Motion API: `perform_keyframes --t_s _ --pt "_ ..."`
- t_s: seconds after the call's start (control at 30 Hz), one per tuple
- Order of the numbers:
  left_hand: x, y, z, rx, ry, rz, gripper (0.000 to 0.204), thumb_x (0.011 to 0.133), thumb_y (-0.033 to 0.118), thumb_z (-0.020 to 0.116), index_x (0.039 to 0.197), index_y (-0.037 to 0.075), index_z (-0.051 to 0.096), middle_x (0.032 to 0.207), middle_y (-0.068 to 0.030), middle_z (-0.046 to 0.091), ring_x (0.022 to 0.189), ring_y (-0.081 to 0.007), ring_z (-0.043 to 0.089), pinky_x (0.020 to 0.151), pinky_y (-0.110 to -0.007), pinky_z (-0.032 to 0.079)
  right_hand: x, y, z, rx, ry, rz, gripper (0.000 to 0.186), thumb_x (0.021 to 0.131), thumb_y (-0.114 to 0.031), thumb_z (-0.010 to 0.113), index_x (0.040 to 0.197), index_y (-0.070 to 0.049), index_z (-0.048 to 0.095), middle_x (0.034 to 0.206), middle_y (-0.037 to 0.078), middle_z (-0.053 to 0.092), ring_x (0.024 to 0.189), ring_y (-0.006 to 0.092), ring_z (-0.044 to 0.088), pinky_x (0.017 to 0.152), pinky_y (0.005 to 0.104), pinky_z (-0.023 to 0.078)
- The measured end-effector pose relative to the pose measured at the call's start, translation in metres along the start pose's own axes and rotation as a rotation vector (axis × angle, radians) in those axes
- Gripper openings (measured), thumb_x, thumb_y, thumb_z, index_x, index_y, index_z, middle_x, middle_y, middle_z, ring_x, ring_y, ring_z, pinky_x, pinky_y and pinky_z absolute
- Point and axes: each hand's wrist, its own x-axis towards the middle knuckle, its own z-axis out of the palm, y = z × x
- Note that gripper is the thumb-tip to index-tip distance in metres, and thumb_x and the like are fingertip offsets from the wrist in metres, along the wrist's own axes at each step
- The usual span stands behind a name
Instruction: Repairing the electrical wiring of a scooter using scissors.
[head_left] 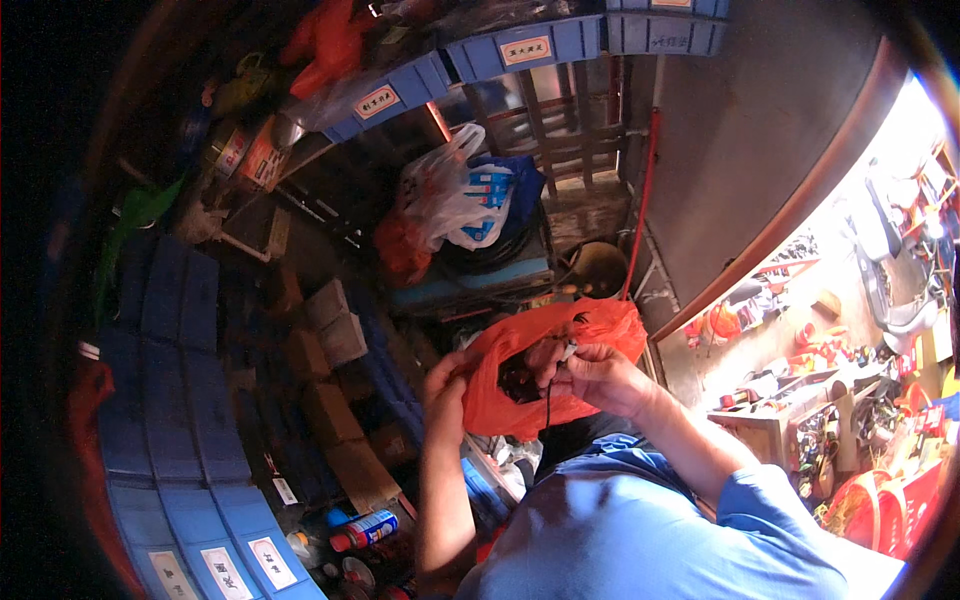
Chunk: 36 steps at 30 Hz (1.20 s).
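Orange plastic forms the bag [487, 405], its mouth open before the blue shirt [620, 530]. The left hand [445, 392] grasps its left side, some fingers hidden. At the mouth, the right hand's [603, 378] fingers pinch a small pale piece [569, 350]; a black cord [548, 408] dangles just below. A can [364, 531] lies lower left, near blue bins [205, 450].

1. Orange bag [605, 325]: thin, creased plastic is seen.
2. Shirt [620, 530], below the orange bag: matt blue cloth is shown.
3. Translucent bag [425, 190], above the orange bag: glossy plastic film is shown.
4. Bins [190, 425], left of it: smooth blue plastic is shown.
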Motion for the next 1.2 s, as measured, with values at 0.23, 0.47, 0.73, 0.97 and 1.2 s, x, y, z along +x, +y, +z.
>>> perform_keyframes --t_s 0.23,0.47,0.73,0.97,1.2 --pt "0.001 -0.001 0.001 -0.009 -0.031 -0.017 0.033 0.085 -0.005 0.040 0.109 -0.001 0.063 0.110 -0.0107 0.065 0.102 -0.0179 0.061 0.095 -0.032 0.046 -0.002 -0.006 0.006 0.195 -0.054 -0.032 0.023 0.094 -0.021 0.057 0.111 -0.006 0.058 0.101 0.006 0.063 0.098 0.0213 0.061 0.091 0.0390 0.049" --pt "0.000 -0.003 0.002 0.008 -0.016 -0.024 0.032 0.085 -0.004 0.041 0.109 -0.001 0.062 0.110 -0.0100 0.065 0.102 -0.0175 0.060 0.096 -0.032 0.045 -0.005 -0.004 0.004 0.211 -0.037 -0.011 0.024 0.094 -0.021 0.057 0.112 -0.006 0.057 0.100 0.005 0.062 0.095 0.0206 0.062 0.089 0.0387 0.050" --pt "-0.003 -0.004 0.000 0.007 -0.021 -0.014 0.030 0.086 -0.003 0.042 0.109 -0.001 0.061 0.111 -0.0094 0.064 0.103 -0.0167 0.060 0.095 -0.031 0.045 -0.004 -0.003 0.002 0.206 -0.016 -0.014 0.025 0.094 -0.021 0.057 0.114 -0.006 0.057 0.102 0.006 0.063 0.094 0.0209 0.063 0.089 0.0382 0.050" --pt "-0.004 -0.005 -0.004 -0.041 -0.028 -0.010 0.029 0.088 -0.002 0.043 0.110 -0.001 0.062 0.112 -0.0099 0.064 0.103 -0.0168 0.060 0.095 -0.032 0.046 0.001 -0.006 0.008 0.183 -0.005 -0.013 0.023 0.095 -0.022 0.056 0.112 -0.007 0.057 0.101 0.006 0.064 0.095 0.0202 0.063 0.088 0.0351 0.049" --pt "-0.009 0.014 0.009 0.025 -0.075 0.035 0.023 0.088 0.002 0.048 0.104 0.000 0.064 0.107 -0.0054 0.062 0.103 -0.0147 0.057 0.094 -0.029 0.043 0.007 -0.003 0.015 0.205 0.121 -0.102 0.020 0.097 -0.019 0.053 0.112 -0.007 0.057 0.105 0.009 0.064 0.098 0.0205 0.063 0.087 0.0352 0.052"
